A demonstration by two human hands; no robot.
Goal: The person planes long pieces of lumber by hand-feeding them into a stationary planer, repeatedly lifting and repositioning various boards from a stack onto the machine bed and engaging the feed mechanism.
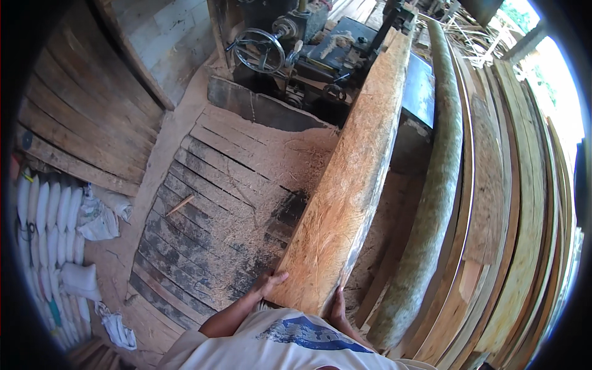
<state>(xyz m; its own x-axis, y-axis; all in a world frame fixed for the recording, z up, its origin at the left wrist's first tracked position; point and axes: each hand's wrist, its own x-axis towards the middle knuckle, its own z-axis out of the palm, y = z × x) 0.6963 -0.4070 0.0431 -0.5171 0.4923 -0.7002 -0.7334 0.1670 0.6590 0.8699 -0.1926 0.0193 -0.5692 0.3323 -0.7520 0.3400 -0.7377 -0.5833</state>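
Observation:
A long, thick timber slab (345, 185) stretches from my waist away to the machine table at the top. Its upper face is orange-brown and rough, with a paler, dark-streaked right edge. My left hand (271, 284) grips the near left edge, thumb lying on top and the other fingers mostly hidden beneath. On the near right edge, my right hand (337, 306) is closed against the side, its fingers partly out of sight. The slab's near end lies close to my shirt, and its far end rests at the machine (351, 46).
A steel handwheel (259, 51) stands left of the slab's far end. Sawdust covers the slatted wooden floor (191, 209). Close on the right lie a round log (435, 209) and stacked boards (512, 203). White sacks (55, 222) are piled at the left, below a plank wall (92, 92).

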